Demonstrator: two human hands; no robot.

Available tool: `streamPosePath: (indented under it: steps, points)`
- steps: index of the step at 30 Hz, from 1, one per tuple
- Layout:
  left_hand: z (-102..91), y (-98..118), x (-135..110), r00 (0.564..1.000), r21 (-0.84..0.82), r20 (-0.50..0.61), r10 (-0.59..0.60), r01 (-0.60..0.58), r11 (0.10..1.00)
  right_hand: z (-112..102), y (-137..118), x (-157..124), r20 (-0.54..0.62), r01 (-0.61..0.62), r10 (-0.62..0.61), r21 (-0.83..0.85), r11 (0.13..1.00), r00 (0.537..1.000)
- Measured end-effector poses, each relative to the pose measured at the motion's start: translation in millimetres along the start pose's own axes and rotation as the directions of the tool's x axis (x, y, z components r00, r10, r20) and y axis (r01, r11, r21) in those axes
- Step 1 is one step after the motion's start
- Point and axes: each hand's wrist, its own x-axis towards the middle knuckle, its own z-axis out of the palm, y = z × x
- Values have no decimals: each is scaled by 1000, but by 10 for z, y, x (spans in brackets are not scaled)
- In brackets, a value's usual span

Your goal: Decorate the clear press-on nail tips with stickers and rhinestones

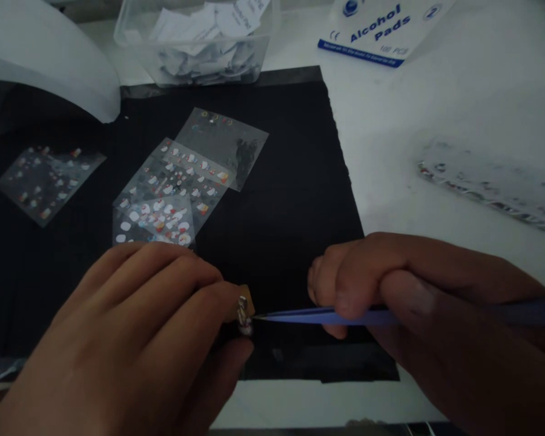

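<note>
My left hand (149, 327) is closed, its index finger and thumb holding a small shiny piece (244, 316), silvery and gold, whose kind I cannot make out. A small yellowish tab (247, 295) shows just behind that piece, partly covered by the fingers. In my right hand (399, 290) is a pair of blue-purple tweezers (306, 316), held level. Their thin tips point left and meet the edge of the shiny piece, or nearly so. Beyond my left hand, overlapping clear sticker sheets (181, 175) with small white and red figures lie on a black mat (277, 230).
Another sticker sheet (49, 181) lies at the left, below a white curved lamp-like housing (59, 48). A clear plastic tub (200, 57) of small white packets stands at the back, near an alcohol pads box (376, 30). At the right lies a clear, blurred plastic case (490, 175).
</note>
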Motion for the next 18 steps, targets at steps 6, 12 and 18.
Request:
streamPosePath:
  steps: [6, 12, 18]
  points:
    - [-7, 9, 2, 1000, -6, 0, -3, 3, 1000, 15, 14, -12, 13, 18, -18, -6, 1000, 1000]
    - [-16, 5, 6, 1000, 0, 6, -5, 5, 1000, 33, 8, -5, 21, 15, -14, -26, 1000, 1000]
    - [-16, -7, 3, 1000, -3, 11, -4, 4, 1000, 25, 12, 1, 35, -30, 30, -14, 999, 999]
